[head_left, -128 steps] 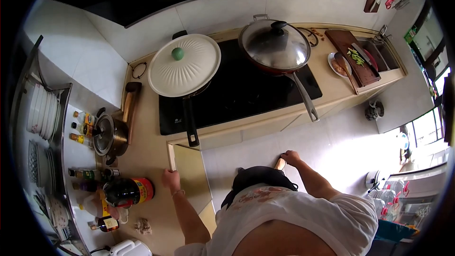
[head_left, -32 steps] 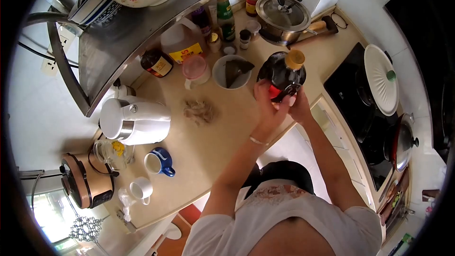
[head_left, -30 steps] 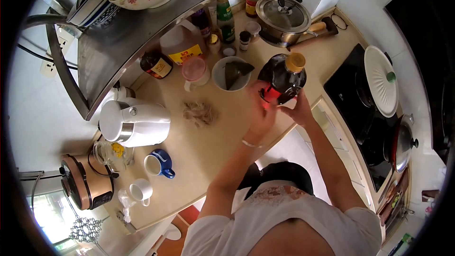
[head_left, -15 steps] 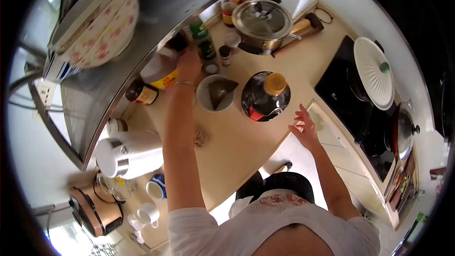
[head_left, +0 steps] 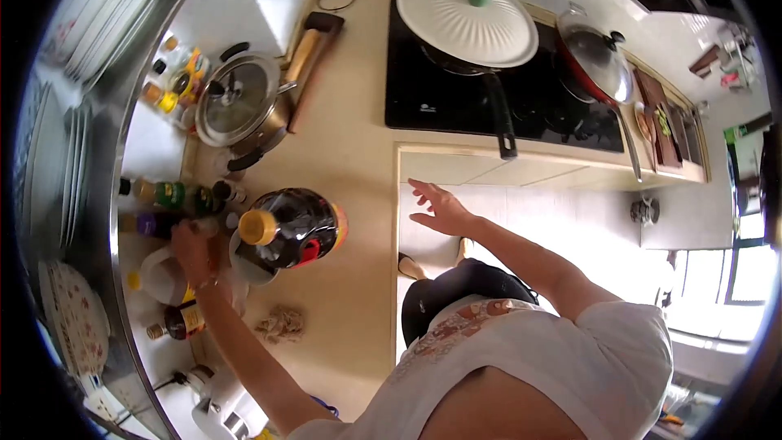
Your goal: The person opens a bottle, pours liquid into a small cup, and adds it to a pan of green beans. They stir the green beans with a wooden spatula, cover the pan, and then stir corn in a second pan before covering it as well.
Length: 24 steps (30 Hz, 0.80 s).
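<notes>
Fingers of the left hand (head_left: 193, 249) are bent and pointed down among the bottles by the shelf; how far they are closed, and on what, I cannot tell. Well apart to its right, the right hand (head_left: 444, 210) is open and empty, its fingers spread just off the edge of the counter (head_left: 358, 171).

That counter runs under and around the left hand. Ahead of the right hand lies the black cooktop (head_left: 432, 114), bearing a pan under a white lid (head_left: 464, 20) and, farther right, a red pan (head_left: 599, 69) with a glass lid. A steel pot (head_left: 242, 106) sits well ahead of the left hand. Between the two hands, nearer the left, a big dark bottle (head_left: 303, 228) with a yellow cap stands upright. Just beside the left wrist, on the shelf side, is a clear jug (head_left: 165, 277). The bowl (head_left: 251, 261) is close to the left hand's right, partly hidden by the big dark bottle. A green bottle (head_left: 175, 195) stands a little ahead of the left hand; nearer, right by its fingertips, is the purple bottle (head_left: 155, 226), though whether they touch is unclear. Smallest is a black-capped jar (head_left: 230, 192), ahead and slightly right.
</notes>
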### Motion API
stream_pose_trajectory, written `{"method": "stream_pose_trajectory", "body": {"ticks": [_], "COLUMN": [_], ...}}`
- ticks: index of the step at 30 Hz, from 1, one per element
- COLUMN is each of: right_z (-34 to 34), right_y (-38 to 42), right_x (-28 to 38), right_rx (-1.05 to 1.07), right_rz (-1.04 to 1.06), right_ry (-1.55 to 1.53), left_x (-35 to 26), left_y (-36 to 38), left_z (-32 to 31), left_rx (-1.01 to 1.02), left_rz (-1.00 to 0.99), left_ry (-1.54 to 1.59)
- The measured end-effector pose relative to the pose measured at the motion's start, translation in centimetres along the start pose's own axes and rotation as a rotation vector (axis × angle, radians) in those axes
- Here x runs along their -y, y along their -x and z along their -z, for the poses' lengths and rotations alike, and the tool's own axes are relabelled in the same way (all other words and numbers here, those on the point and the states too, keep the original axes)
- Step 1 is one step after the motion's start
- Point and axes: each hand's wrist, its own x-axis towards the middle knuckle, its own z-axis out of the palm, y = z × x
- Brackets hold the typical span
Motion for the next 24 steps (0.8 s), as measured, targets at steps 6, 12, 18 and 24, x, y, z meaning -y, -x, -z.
{"method": "stream_pose_trajectory", "body": {"ticks": [6,12,18,24], "right_z": [0.2,1.9,4.9,6.9], "right_y": [0.5,2.0,4.8,6.7], "right_x": [-0.3,-0.7,-2.6,-4.8], "right_rx": [-0.008,0.088,0.154,0.259], "right_rz": [0.029,0.108,0.214,0.211], "right_ry": [0.001,0.028,0.046,-0.004], "left_x": [1.1,0.6,-6.5,-13.3], "left_y": [2.8,11.6,20.7,24.9], "left_z": [4.6,10.8,12.8,8.3], "left_rx": [-0.137,-0.221,-0.033,0.054], "left_rz": [0.046,0.054,0.148,0.071], "left_ry": [0.185,0.239,0.25,0.355]}}
